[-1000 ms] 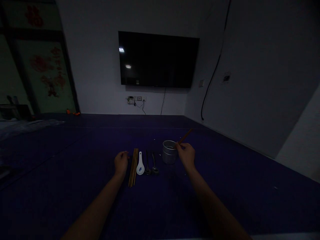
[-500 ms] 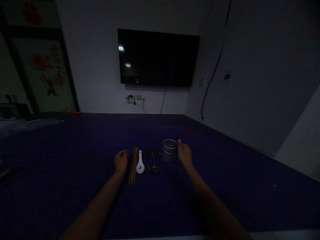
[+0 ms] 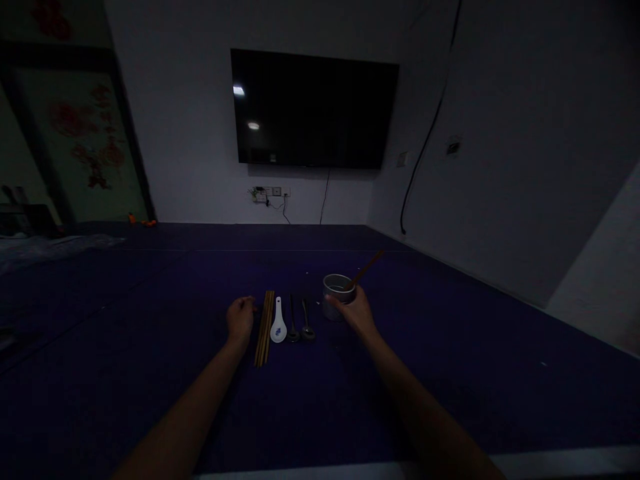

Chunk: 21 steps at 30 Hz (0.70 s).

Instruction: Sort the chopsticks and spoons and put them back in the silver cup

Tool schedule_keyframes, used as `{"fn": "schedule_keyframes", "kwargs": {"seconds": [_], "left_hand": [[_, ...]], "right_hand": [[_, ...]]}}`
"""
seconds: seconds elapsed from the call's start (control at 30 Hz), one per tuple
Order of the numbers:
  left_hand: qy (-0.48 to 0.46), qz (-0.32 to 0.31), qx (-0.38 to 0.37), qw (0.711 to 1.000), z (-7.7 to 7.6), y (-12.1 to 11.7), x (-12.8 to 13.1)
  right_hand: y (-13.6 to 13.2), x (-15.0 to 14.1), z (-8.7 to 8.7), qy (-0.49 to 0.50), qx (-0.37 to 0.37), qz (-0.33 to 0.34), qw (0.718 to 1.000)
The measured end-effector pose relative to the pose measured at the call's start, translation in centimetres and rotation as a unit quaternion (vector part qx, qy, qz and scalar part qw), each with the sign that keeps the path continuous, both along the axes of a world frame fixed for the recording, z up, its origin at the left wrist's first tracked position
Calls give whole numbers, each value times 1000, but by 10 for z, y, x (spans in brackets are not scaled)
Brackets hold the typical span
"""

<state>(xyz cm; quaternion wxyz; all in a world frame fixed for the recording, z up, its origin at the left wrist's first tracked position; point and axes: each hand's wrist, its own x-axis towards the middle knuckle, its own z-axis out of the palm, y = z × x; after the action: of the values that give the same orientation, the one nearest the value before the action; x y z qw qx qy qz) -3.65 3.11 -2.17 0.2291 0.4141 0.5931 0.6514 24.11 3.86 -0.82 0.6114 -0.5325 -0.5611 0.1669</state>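
Note:
My right hand (image 3: 357, 312) wraps round the near right side of a grey metal cup (image 3: 334, 308), its thumb across the front. A reddish-brown wooden stick (image 3: 369, 265) leans in the cup and juts up to the right; its lower end is hidden. My left hand (image 3: 241, 319) lies on the purple surface with curled fingers, holding nothing visible. Just right of it lie several wooden chopsticks (image 3: 265, 328) side by side. Beside them are a white soup spoon (image 3: 279, 327) with a blue pattern and two dark metal spoons, a left one (image 3: 293, 333) and a right one (image 3: 307, 330).
The purple surface (image 3: 165, 293) reaches back to the walls. Crumpled clear plastic (image 3: 60, 245) lies at the far left, with small orange items (image 3: 149, 223) farther back. A television (image 3: 315, 110) hangs on the wall, and a black cable (image 3: 425, 147) runs down at the right.
My right hand has let go of the wooden stick, which now rests in the cup, and has moved down and left to grip the cup. The left hand stays by the chopsticks.

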Motion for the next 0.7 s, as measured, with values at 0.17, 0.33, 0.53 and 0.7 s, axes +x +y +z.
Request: {"fn": "schedule_keyframes", "kwargs": {"seconds": [0.17,0.33,0.53,0.7], "left_hand": [[6,-7,4,1000,1,-1,0],[9,-6,-1,1000,2,-2,0],[10,-13,1,1000,2,-2,0],[16,-9,-6,1000,2,-1,0]], "right_hand": [[0,0,-2,-3,-9,-8,1000],[0,2,1,-9,-31,32,999],[-4,2,8,22,-47,120,991],[-7,3,14,33,-70,175,982]]}}
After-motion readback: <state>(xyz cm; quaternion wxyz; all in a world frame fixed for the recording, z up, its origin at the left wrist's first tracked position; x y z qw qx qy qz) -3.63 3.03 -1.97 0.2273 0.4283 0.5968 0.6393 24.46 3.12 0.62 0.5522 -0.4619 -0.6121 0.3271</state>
